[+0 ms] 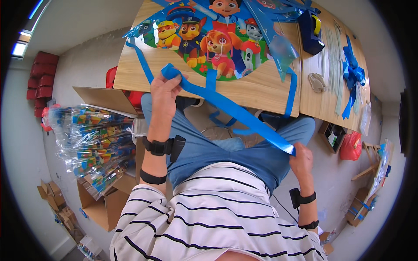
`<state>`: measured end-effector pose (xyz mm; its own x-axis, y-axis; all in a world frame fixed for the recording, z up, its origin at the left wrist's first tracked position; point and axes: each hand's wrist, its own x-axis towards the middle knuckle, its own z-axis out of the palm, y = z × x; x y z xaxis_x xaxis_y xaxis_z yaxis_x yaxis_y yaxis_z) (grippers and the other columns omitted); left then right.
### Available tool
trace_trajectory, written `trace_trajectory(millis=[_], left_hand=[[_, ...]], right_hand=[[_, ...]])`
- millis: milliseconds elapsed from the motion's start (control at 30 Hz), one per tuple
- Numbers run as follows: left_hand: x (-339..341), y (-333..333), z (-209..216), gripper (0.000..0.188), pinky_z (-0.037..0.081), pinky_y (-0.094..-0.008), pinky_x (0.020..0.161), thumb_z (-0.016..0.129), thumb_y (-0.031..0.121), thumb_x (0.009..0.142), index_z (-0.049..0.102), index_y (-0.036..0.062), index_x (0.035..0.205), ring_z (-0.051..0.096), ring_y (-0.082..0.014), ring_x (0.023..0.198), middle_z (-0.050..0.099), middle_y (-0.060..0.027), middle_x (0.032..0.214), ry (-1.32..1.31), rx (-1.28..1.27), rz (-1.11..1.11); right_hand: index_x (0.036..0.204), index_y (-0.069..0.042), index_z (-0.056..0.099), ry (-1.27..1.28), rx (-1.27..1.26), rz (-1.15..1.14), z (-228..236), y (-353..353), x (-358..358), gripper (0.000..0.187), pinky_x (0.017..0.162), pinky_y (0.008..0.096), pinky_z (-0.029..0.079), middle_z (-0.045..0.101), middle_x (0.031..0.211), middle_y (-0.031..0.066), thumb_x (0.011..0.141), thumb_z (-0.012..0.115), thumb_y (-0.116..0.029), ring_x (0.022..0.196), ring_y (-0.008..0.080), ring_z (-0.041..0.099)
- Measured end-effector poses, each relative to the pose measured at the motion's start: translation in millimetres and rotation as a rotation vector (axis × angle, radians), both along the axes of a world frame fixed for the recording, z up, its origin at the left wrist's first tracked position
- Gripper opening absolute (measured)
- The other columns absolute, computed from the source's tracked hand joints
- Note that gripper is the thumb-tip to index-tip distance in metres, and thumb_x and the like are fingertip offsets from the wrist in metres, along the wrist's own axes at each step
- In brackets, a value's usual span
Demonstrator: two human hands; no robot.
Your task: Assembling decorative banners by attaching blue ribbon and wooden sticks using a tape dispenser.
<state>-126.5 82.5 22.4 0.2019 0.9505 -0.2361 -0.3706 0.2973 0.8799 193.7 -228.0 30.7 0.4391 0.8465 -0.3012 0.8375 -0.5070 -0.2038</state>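
A wide blue ribbon stretches slantwise across my lap, above my knees. My left hand pinches its upper end near the table's front edge. Its lower right end is gripped by my right hand, which is closed beside my right thigh. On the wooden table in front lies a glossy sheet printed with cartoon puppies. Narrower blue ribbon strips come from the sheet and hang over the table's edge. A clear blue plastic piece covers the sheet's right side.
At the table's right are a blue tape dispenser, a blue ribbon bow, pale thin strips and a beige bundle. Plastic-wrapped printed packs stand left, by an open cardboard box. A red bag sits right.
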Motion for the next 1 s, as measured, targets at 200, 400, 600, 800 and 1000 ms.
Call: trace_trajectory(millis=[200,400,600,800,1000], left_hand=[[25.7,-17.4,6.2,0.035,0.054,-0.0281,0.076,0.061,-0.004,0.085,0.056,-0.0007,0.12,0.068,-0.0172,0.085,0.068,-0.0087,0.095,0.147,0.144,-0.231],[63.3,-48.6,31.7,0.05,0.055,-0.0277,0.077,0.06,-0.007,0.084,0.051,0.0006,0.132,0.067,-0.0158,0.083,0.068,-0.0079,0.095,0.036,0.112,-0.362],[63.5,-19.7,6.6,0.044,0.052,-0.0318,0.079,0.061,-0.003,0.085,0.053,0.0018,0.128,0.066,-0.018,0.095,0.067,-0.0079,0.098,0.231,0.293,-0.369],[53.9,-5.7,-40.2,0.047,0.037,-0.0458,0.104,0.067,0.013,0.084,0.053,0.0042,0.129,0.05,-0.0297,0.126,0.059,-0.0131,0.127,1.141,0.919,-0.295],[43.9,-6.0,-49.2,0.052,0.02,-0.0638,0.11,0.068,0.015,0.083,0.053,0.0054,0.131,0.031,-0.0283,0.142,0.043,-0.0089,0.146,1.354,0.865,-0.46]], right_hand=[[0.127,0.0,0.055,0.344,0.215,0.361,44.7,79.0,-39.8,0.072,0.103,0.0423,0.038,0.054,0.126,0.0174,0.062,0.081,-0.016,0.121,0.0374,0.045],[0.126,0.003,0.057,0.834,0.562,0.249,17.3,172.7,-89.0,0.058,0.096,0.0367,0.044,0.062,0.119,0.0178,0.076,0.075,-0.019,0.11,0.0298,0.059],[0.097,0.004,0.066,1.455,0.306,-0.291,-36.5,190.0,-112.4,0.017,0.067,0.0286,0.05,0.066,0.075,0.0088,0.085,0.065,-0.009,0.067,0.0193,0.066],[0.091,0.008,0.063,1.664,0.097,-0.781,-89.8,177.0,-118.1,0.013,0.06,0.033,0.053,0.066,0.076,0.0156,0.087,0.064,-0.005,0.063,0.024,0.066],[0.1,0.008,0.061,1.722,-0.03,-0.918,-95.6,171.0,-126.5,0.019,0.069,0.04,0.059,0.066,0.087,0.0184,0.089,0.065,-0.007,0.075,0.0291,0.068]])
